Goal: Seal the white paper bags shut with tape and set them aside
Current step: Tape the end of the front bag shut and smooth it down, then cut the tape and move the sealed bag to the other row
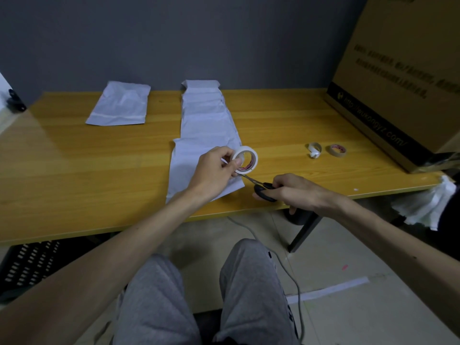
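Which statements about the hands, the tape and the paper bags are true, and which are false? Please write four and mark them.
1. The left hand holds the round white tape roll. True.
2. The right hand holds a blue pen. False: it holds black-handled scissors.
3. One flat white paper bag lies alone, left of the other white paper bags. True.
4. The big brown cardboard box stands on the floor. False: it stands on the yellow wooden table.
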